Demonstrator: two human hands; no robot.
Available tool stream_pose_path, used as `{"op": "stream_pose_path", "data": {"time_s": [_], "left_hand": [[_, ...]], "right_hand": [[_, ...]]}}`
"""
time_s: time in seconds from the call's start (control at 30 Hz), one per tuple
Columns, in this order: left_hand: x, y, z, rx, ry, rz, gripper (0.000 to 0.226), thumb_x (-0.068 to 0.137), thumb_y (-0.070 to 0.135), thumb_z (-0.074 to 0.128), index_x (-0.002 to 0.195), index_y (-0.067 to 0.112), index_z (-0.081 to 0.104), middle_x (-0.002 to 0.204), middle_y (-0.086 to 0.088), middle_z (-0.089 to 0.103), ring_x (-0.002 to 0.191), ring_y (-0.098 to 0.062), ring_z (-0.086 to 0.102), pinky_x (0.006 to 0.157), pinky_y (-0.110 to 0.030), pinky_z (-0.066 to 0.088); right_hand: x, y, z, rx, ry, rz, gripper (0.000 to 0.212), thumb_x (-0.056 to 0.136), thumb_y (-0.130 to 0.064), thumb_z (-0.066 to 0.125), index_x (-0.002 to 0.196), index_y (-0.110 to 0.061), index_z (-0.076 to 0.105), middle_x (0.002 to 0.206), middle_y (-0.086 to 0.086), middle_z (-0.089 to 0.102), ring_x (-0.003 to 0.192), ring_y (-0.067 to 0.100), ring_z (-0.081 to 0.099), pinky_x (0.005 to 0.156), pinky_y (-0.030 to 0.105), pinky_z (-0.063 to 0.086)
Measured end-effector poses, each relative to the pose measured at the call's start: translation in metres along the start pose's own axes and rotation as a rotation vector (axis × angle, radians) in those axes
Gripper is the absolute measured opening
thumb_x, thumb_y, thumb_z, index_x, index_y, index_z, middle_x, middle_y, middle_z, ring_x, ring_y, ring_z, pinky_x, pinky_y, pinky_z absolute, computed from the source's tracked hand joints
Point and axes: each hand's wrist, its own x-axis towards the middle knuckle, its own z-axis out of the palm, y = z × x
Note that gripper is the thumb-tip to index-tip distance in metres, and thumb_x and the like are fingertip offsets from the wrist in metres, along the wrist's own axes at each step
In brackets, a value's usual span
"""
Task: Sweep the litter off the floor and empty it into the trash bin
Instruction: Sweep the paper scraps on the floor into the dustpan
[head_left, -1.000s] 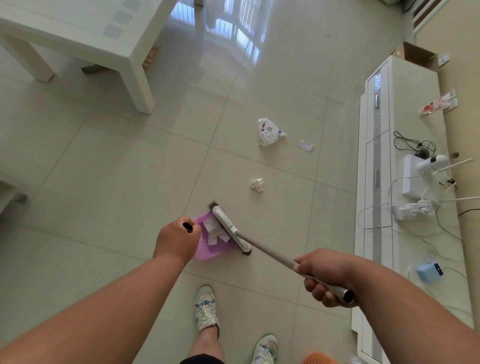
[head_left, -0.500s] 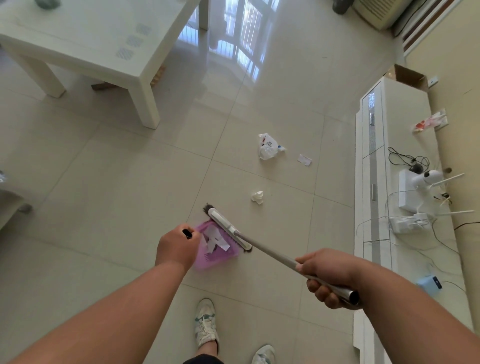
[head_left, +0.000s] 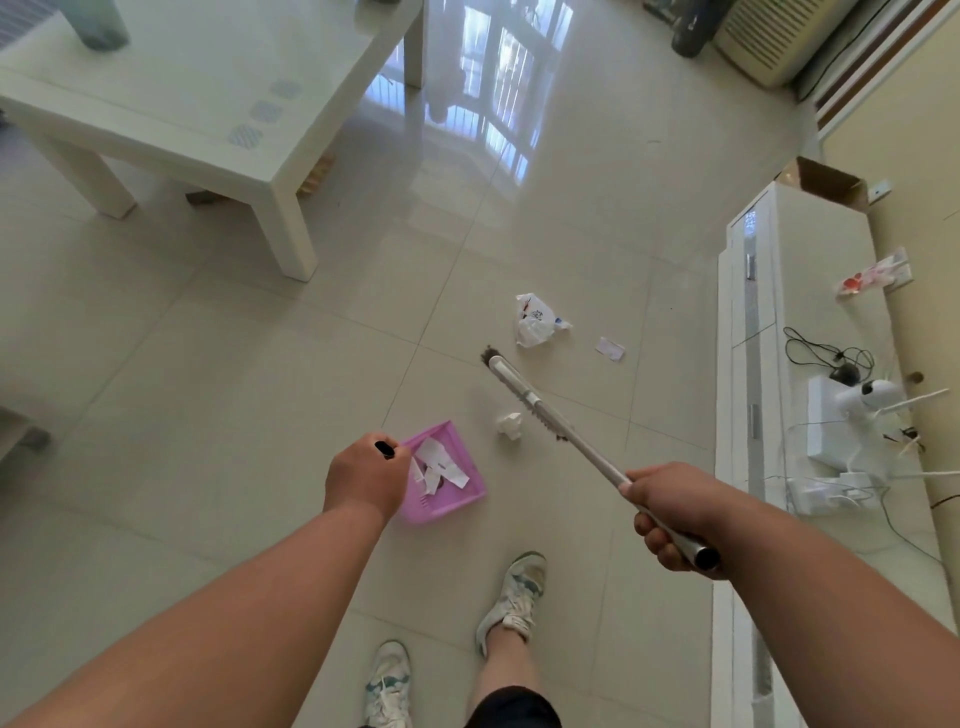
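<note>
My left hand (head_left: 366, 475) grips the black-tipped handle of a pink dustpan (head_left: 465, 496) that rests on the tiled floor with white paper scraps (head_left: 439, 465) in it. My right hand (head_left: 670, 512) holds the metal pole of a broom, whose head (head_left: 519, 392) lies on the floor beyond the pan. A crumpled white paper ball (head_left: 509, 425) sits just left of the broom head. Farther off lie a crumpled plastic bag (head_left: 534, 319) and a small flat paper slip (head_left: 609, 348). No trash bin is in view.
A white coffee table (head_left: 208, 119) stands at the upper left. A long white low cabinet (head_left: 779, 312) runs along the right wall, carrying cables, a router and a small camera. A cardboard box (head_left: 826, 182) sits at its far end. My two shoes are below.
The broom head has left the dustpan and moved forward and right, past the paper ball. The dustpan stays in my left hand with the scraps inside.
</note>
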Motion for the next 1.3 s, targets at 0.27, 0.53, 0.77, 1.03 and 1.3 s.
{"op": "stream_pose_path", "data": {"time_s": [0.27, 0.53, 0.77, 1.03, 1.3], "left_hand": [[0.024, 0.049, 0.049, -0.034, 0.054, -0.083, 0.02, 0.088, 0.034, 0.058, 0.081, 0.021, 0.071, 0.081, -0.007, 0.08, 0.083, -0.035, 0.078, 0.082, -0.043, 0.064], [0.04, 0.086, 0.072, -0.067, 0.091, -0.145, 0.029, 0.077, 0.041, 0.053, 0.077, 0.018, 0.07, 0.075, -0.008, 0.08, 0.078, -0.035, 0.079, 0.08, -0.047, 0.067], [0.035, 0.093, 0.085, -0.068, 0.123, -0.186, 0.021, 0.084, 0.036, 0.058, 0.08, 0.019, 0.071, 0.069, -0.003, 0.079, 0.077, -0.032, 0.079, 0.08, -0.046, 0.066], [0.033, 0.12, 0.085, -0.139, 0.176, -0.192, 0.021, 0.084, 0.036, 0.057, 0.08, 0.023, 0.073, 0.06, -0.002, 0.077, 0.07, -0.029, 0.079, 0.078, -0.048, 0.066], [0.073, 0.186, 0.081, -0.19, 0.212, -0.134, 0.025, 0.082, 0.034, 0.056, 0.077, 0.018, 0.075, 0.053, 0.001, 0.076, 0.068, -0.028, 0.079, 0.079, -0.049, 0.067]], "right_hand": [[0.093, -0.032, -0.045, -0.083, -0.025, 0.067, 0.016, 0.102, -0.02, 0.049, 0.113, -0.013, 0.059, 0.07, 0.009, 0.049, 0.041, 0.013, 0.041, 0.042, 0.019, 0.037], [0.125, -0.04, -0.06, -0.12, -0.179, 0.213, 0.031, 0.101, -0.024, 0.05, 0.129, -0.012, 0.057, 0.064, 0.007, 0.051, 0.041, 0.013, 0.041, 0.04, 0.019, 0.035], [0.122, -0.066, -0.101, -0.096, -0.336, 0.256, 0.019, 0.103, -0.025, 0.052, 0.12, -0.025, 0.06, 0.059, 0.003, 0.047, 0.046, 0.01, 0.036, 0.035, 0.016, 0.03], [0.125, -0.089, -0.143, -0.049, -0.31, 0.217, 0.026, 0.101, -0.025, 0.054, 0.126, -0.02, 0.061, 0.058, 0.003, 0.05, 0.045, 0.01, 0.038, 0.037, 0.017, 0.03], [0.118, -0.127, -0.191, -0.008, -0.224, 0.028, 0.016, 0.105, -0.023, 0.048, 0.107, -0.029, 0.063, 0.06, 0.005, 0.047, 0.045, 0.012, 0.038, 0.042, 0.018, 0.031]]}}
